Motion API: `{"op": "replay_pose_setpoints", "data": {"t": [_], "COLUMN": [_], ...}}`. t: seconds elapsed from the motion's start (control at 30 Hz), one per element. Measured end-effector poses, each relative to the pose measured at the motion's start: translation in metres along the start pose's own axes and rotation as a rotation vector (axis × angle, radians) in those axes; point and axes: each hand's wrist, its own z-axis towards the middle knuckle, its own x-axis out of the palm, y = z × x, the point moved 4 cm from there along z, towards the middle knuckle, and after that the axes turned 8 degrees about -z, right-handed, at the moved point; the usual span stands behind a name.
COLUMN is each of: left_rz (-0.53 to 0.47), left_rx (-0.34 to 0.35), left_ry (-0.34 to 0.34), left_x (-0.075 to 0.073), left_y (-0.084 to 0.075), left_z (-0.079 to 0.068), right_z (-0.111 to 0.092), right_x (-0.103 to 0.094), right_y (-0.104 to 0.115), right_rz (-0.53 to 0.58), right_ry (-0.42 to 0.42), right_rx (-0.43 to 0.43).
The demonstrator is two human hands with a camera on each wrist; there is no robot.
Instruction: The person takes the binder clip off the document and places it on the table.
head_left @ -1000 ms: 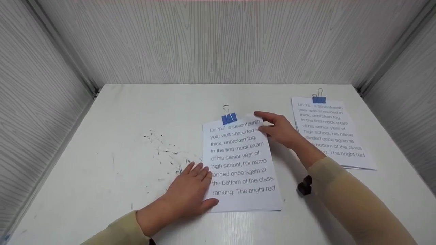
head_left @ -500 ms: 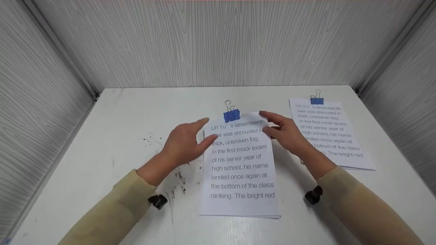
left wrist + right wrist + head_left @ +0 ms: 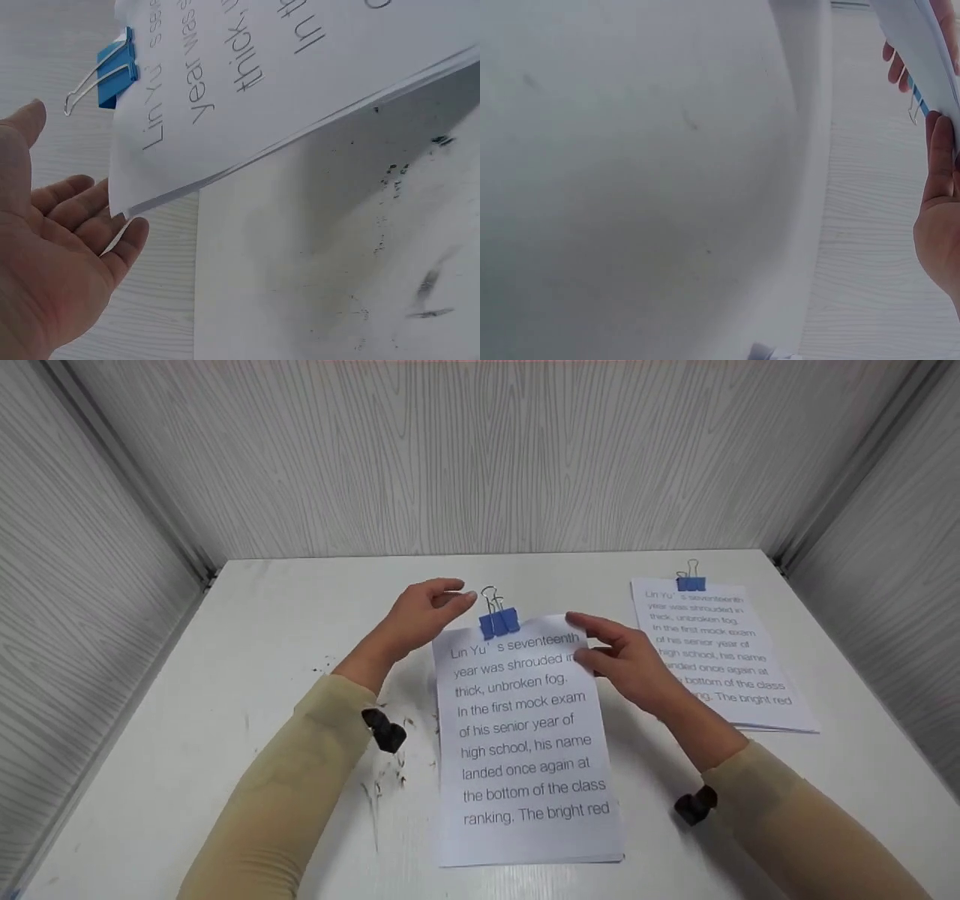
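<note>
A clipped stack of printed paper [image 3: 525, 735] stands tilted, its top end raised off the table in the left wrist view. A blue binder clip [image 3: 499, 624] bites its top edge, wire handles sticking up. My right hand [image 3: 626, 664] pinches the stack's upper right edge, thumb on the printed face and fingers behind. Beside the clip's handles, my left hand [image 3: 420, 615] reaches in from the left and holds nothing. Its fingers are loosely bent, close by the stack's upper left corner in the left wrist view; the clip [image 3: 116, 69] is a short way from the thumb.
Another clipped stack [image 3: 712, 652] with the same text lies at the right, behind my right forearm. Its blue clip [image 3: 691, 583] sits at the top. Dark smudges [image 3: 390, 772] mark the white table [image 3: 225, 735] on the left. Wood-grain panels [image 3: 480, 457] enclose the back and sides.
My left hand has left the stack's lower left edge and moved up to beside the clip. The stack's lower end has come nearer to me. My right hand keeps its pinch on the upper right edge.
</note>
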Motion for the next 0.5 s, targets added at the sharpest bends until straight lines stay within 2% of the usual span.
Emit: {"op": "replay_pose_setpoints", "data": {"t": [0.13, 0.3, 0.5], "left_rz": [-0.077, -0.169, -0.174], "left_rx": [-0.033, -0.029, -0.048], "left_ry": [0.053, 0.115, 0.171], "left_x": [0.004, 0.010, 0.012], "left_y": [0.001, 0.001, 0.002], "left_z": [0.004, 0.007, 0.007], "right_z": [-0.001, -0.003, -0.001], "right_x": [0.003, 0.006, 0.009], "right_y": [0.002, 0.004, 0.004], "right_rz": [0.002, 0.007, 0.058], "right_ry": [0.008, 0.021, 0.045], "right_rx": [-0.029, -0.053, -0.055]}}
